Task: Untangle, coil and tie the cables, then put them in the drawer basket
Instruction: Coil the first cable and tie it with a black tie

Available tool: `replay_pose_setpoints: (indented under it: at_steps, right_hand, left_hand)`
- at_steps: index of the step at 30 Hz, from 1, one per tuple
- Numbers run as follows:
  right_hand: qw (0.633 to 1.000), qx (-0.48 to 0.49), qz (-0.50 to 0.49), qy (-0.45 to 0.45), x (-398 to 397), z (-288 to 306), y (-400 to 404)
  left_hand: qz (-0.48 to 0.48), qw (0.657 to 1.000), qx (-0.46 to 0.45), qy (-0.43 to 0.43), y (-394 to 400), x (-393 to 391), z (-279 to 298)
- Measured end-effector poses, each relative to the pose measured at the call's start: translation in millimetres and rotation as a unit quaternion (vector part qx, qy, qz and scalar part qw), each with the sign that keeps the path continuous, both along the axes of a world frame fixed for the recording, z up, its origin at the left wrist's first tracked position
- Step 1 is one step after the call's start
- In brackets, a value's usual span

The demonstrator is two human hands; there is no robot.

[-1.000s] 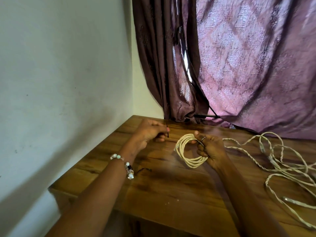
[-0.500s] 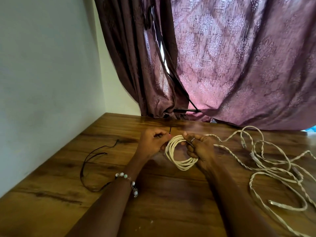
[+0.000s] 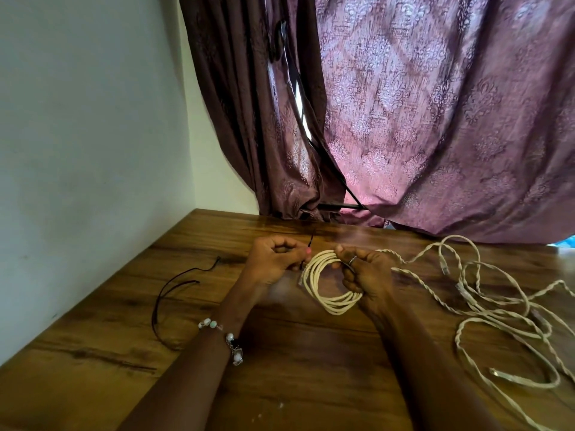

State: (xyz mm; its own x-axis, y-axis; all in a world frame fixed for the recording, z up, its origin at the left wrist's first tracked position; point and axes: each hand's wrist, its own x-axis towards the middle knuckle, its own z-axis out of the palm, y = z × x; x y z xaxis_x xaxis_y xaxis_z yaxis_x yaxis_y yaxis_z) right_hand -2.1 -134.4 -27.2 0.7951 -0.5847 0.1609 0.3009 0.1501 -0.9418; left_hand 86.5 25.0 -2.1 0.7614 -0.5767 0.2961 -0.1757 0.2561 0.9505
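A cream cable coil (image 3: 323,287) is held upright just above the wooden table (image 3: 295,368). My right hand (image 3: 365,275) grips the coil's right side, thumb over the top strands. My left hand (image 3: 273,259) sits at the coil's left edge and pinches a thin black tie (image 3: 306,253) that stands up beside the strands. To the right, more cream cables (image 3: 485,293) lie tangled and twisted across the table, one strand leading back to the coil.
Loose thin black ties (image 3: 174,293) lie on the table at the left, near the white wall (image 3: 77,150). A purple patterned curtain (image 3: 420,119) hangs behind the table's far edge. No drawer basket is in view.
My left hand has brought the black tie from a little left of the coil up against its left edge. The view has swung left, revealing the loose ties on the table.
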Motion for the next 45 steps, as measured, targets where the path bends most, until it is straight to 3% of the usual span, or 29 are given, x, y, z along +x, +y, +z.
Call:
replay_pose_setpoints:
  at_steps: [11,29,37,45]
  right_hand:
    - [1.0,-0.006,0.009,0.003,-2.5,2.2,0.2]
    - [1.0,-0.02,0.007,-0.002,-4.8,6.7,6.1]
    - [1.0,-0.017,-0.015,0.002,-4.0,8.0,7.1]
    - [0.998,-0.012,-0.069,-0.004,-2.1,13.2,17.0]
  left_hand:
    - [-0.033,0.998,0.013,0.057,1.1,-3.1,-0.4]
    - [0.011,0.999,0.05,-0.011,3.7,-8.4,4.1]
    - [-0.028,0.999,0.004,0.044,4.2,-10.6,7.7]
    - [-0.059,0.996,0.054,0.029,-0.5,-24.8,4.3]
